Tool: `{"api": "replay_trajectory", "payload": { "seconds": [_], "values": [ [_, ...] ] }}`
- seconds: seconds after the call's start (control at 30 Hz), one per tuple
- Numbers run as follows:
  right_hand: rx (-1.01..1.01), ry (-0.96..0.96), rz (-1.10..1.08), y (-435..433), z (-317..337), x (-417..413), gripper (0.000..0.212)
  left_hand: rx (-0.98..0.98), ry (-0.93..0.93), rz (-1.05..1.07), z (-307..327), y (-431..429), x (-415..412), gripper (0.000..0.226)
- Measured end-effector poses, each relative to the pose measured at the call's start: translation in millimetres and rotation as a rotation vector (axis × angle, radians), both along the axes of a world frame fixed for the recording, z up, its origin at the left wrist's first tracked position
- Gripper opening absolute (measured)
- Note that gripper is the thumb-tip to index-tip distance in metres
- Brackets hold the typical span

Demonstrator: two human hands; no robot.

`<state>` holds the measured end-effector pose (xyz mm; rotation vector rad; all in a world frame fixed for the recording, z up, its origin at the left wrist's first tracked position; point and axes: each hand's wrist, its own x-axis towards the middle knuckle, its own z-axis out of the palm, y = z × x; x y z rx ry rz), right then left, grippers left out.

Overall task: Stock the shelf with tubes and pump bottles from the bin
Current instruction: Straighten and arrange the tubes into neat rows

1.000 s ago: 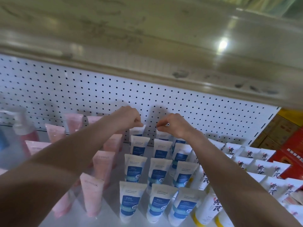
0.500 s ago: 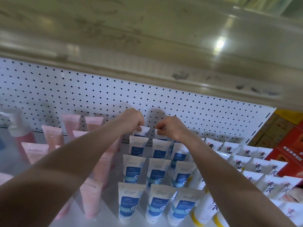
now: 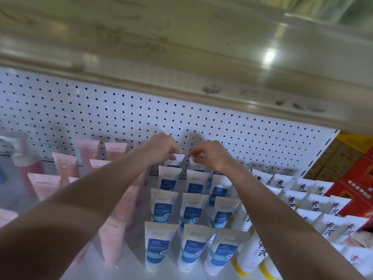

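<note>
The left rear tube [image 3: 179,159] and the right rear tube [image 3: 194,161] stand upright in the last row of the blue-and-white tubes [image 3: 159,245], against the pegboard [image 3: 121,114]. The left hand [image 3: 161,147] pinches the left one's crimped top with curled fingers; the right hand [image 3: 212,155] pinches the other's top the same way (both forearms reach in over the front rows). The tubes stand on a white shelf [image 3: 131,263] under an upper shelf [image 3: 181,57]. Pink tubes [image 3: 113,243] and a blurred pump bottle [image 3: 26,158] stand to the left, white tubes with red-and-black characters [image 3: 331,229] to the right, and red cartons [image 3: 359,178] beyond the shelf's end.
</note>
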<state>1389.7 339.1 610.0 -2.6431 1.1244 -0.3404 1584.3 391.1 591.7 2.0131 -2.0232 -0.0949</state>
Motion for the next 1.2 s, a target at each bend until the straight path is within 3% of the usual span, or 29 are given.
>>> {"api": "replay_trajectory", "payload": {
  "seconds": [0.2,0.33,0.43,0.63,0.9,1.07,1.2],
  "values": [
    [-0.004,-0.118,0.022,9,7,-3,0.016,-0.247,0.084,-0.092,6,18,-5,0.011],
    [0.01,-0.081,0.056,18,12,-8,0.013,-0.082,0.054,-0.13,9,36,-7,0.022],
    [0.082,-0.039,0.075,25,12,-11,0.013,0.019,-0.085,-0.127,8,42,-12,0.027],
    [0.098,0.057,0.07,34,3,-13,0.016,0.055,-0.226,-0.065,5,51,-21,0.021],
    [0.068,0.108,0.047,35,-6,-17,0.003,0.063,-0.2,0.0,3,54,-24,0.027],
    [0.065,0.032,0.073,38,-3,-19,0.016,0.048,-0.172,-0.013,6,62,-28,0.014],
    [-0.005,-0.066,0.096,43,4,-15,0.016,-0.052,-0.092,0.022,14,74,-24,0.028]
  ]
}}
